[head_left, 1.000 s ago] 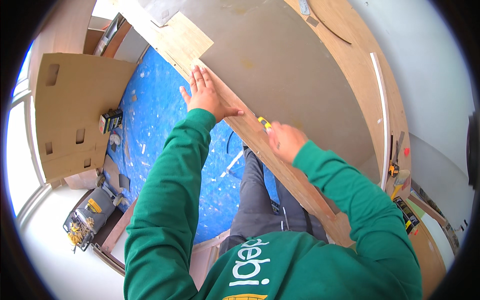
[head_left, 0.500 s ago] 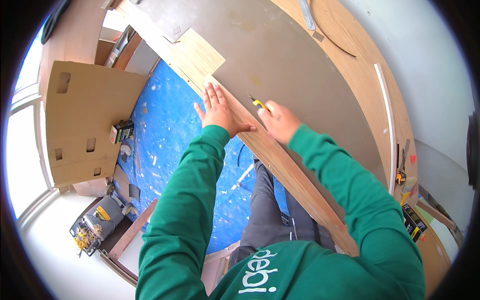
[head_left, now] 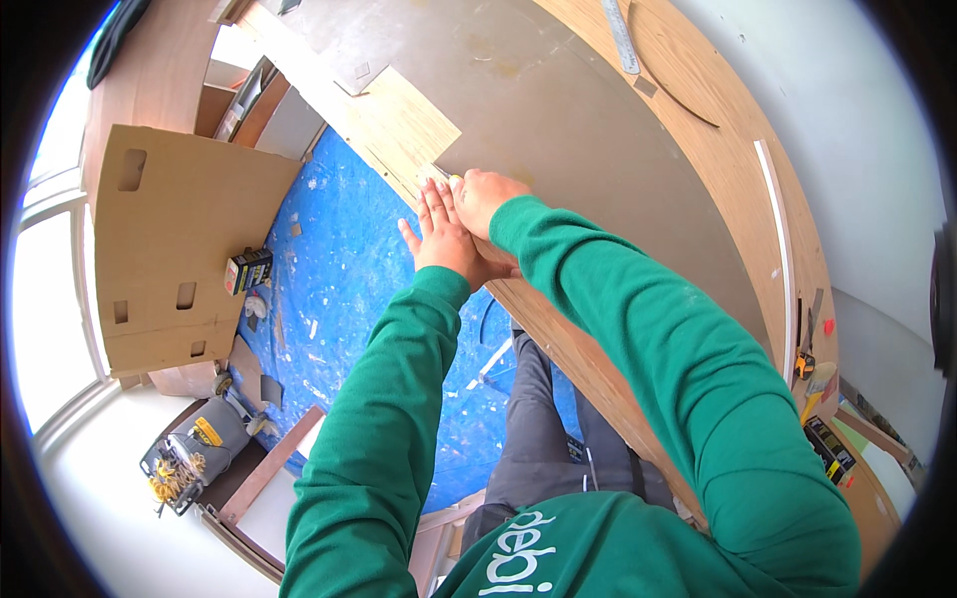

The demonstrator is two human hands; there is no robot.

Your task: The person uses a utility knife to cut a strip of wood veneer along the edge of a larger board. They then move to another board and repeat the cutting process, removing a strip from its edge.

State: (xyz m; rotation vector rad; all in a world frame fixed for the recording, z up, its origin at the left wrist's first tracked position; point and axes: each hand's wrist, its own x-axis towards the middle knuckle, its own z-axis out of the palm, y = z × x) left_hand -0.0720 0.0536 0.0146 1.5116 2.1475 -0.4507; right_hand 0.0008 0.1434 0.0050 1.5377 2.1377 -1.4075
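My left hand (head_left: 447, 242) lies flat with its fingers apart on a long wood-grain strip (head_left: 588, 356), which runs along the near edge of the grey-brown sheet (head_left: 598, 169). Right beside its fingertips, my right hand (head_left: 488, 199) is closed around a yellow utility knife (head_left: 456, 179). Most of the knife is hidden in the fist. Its tip points to the strip's far end, close to the corner of a pale wood-grain piece (head_left: 409, 115).
A blue, paint-spotted sheet (head_left: 349, 219) covers the floor. Cardboard (head_left: 189, 239) leans at the left, near a grey tool case (head_left: 209, 434). Along the right lie a metal ruler (head_left: 620, 35), a white strip (head_left: 778, 249), an orange-and-black cutter (head_left: 804, 365) and a brush (head_left: 819, 382).
My right hand has moved left and away from me with the utility knife, up beside the left fingertips. My left hand stays flat on the strip; the whole view has shifted slightly.
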